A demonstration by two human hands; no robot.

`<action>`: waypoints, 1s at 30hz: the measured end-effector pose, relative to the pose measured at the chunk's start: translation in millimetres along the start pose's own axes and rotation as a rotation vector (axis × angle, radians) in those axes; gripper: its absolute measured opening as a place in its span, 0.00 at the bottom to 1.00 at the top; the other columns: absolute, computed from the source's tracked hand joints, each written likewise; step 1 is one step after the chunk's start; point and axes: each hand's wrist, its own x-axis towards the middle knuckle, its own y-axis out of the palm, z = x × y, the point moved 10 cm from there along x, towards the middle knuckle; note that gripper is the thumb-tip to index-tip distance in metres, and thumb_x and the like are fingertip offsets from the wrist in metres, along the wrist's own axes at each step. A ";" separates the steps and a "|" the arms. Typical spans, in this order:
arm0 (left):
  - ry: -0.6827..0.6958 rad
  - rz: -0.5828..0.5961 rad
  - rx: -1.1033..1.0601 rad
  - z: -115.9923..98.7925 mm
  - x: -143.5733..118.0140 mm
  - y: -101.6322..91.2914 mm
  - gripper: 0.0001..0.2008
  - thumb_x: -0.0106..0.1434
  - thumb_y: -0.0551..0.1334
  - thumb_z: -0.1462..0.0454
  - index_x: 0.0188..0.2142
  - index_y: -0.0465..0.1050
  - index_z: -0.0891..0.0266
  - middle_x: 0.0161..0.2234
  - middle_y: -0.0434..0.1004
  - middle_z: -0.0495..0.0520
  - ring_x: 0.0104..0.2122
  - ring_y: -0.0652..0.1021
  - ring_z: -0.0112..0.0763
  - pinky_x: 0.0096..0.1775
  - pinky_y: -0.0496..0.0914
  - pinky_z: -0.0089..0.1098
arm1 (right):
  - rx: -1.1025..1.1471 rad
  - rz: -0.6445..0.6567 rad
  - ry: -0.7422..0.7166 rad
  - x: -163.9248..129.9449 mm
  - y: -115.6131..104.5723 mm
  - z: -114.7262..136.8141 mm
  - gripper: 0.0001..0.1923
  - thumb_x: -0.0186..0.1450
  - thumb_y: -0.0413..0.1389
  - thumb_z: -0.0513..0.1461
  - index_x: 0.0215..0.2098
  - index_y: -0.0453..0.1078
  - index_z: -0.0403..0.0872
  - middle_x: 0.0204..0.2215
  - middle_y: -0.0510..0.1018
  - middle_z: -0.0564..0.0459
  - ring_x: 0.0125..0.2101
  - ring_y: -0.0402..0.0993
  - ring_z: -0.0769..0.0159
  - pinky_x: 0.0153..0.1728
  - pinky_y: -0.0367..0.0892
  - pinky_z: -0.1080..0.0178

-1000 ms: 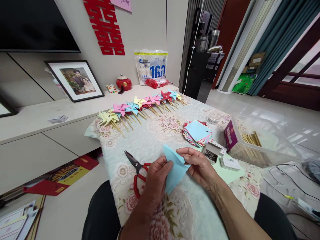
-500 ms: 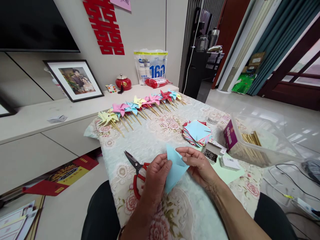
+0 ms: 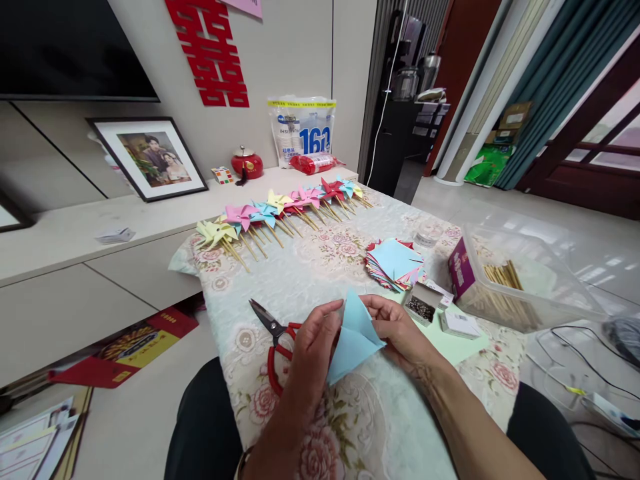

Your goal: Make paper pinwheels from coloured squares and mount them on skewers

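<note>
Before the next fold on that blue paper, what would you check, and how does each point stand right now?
1. Both hands on the paper: left hand and right hand each pinch the blue paper. Ok.
2. Paper clear of the tablecloth: it is held up above it. Ok.
3. Red-handled scissors out of the way: they lie beside the left hand, blades pointing away. Ok.
4. Small open box of pins within reach: just beyond the right hand. Ok.
5. Creases lined up: the far side of the paper is hidden. Cannot tell.
6. Stack of paper squares and clear tub of sticks to hand: yes. Ok.
</note>
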 end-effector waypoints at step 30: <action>0.709 -0.092 1.042 -36.9 -35.1 50.2 0.31 0.59 0.65 0.59 0.61 0.64 0.63 0.54 0.75 0.66 0.53 0.74 0.53 0.55 0.64 0.53 | 0.011 -0.269 -0.117 -0.5 -21.8 15.8 0.11 0.45 0.66 0.34 0.29 0.76 0.45 0.19 0.77 0.58 0.19 0.67 0.71 0.24 0.61 0.68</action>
